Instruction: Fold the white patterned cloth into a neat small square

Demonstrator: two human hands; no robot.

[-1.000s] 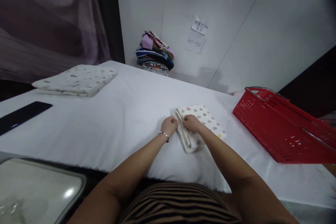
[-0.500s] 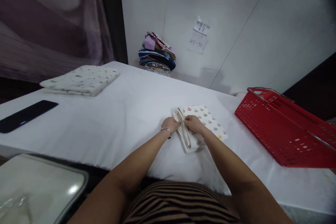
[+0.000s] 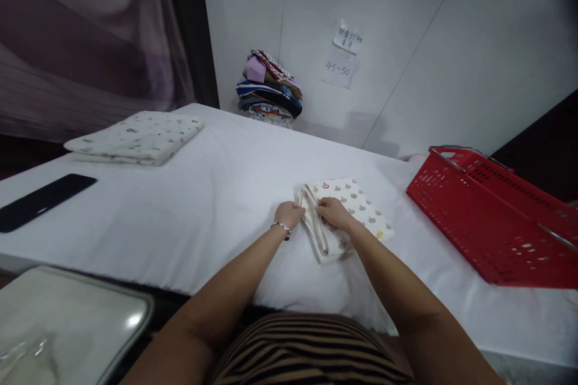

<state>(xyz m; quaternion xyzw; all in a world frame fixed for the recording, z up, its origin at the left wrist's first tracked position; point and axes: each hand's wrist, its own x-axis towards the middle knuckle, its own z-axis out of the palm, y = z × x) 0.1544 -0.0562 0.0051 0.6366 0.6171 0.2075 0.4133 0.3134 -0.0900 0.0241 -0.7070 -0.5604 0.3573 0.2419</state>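
A folded white cloth (image 3: pixel 361 207) printed with small grey, red, green and yellow figures lies on the white-covered table in front of me. Its left end shows several layered edges that part into a loop. My left hand (image 3: pixel 289 215), with a bracelet at the wrist, pinches the outer left edge of those layers. On the other side of the opening, my right hand (image 3: pixel 334 213) grips the inner edge, its fingertips partly hidden in the fold.
A red plastic basket (image 3: pixel 487 216) stands on the table at the right. Another folded patterned cloth (image 3: pixel 139 137) and a dark phone-like slab (image 3: pixel 45 201) lie at the left. Stacked folded fabrics (image 3: pixel 270 93) rest against the back wall. A pale-topped stool (image 3: pixel 76 307) is at lower left.
My left hand has shifted slightly left, away from the right, and the opening between the cloth's layers looks a little wider. My right hand has barely moved.
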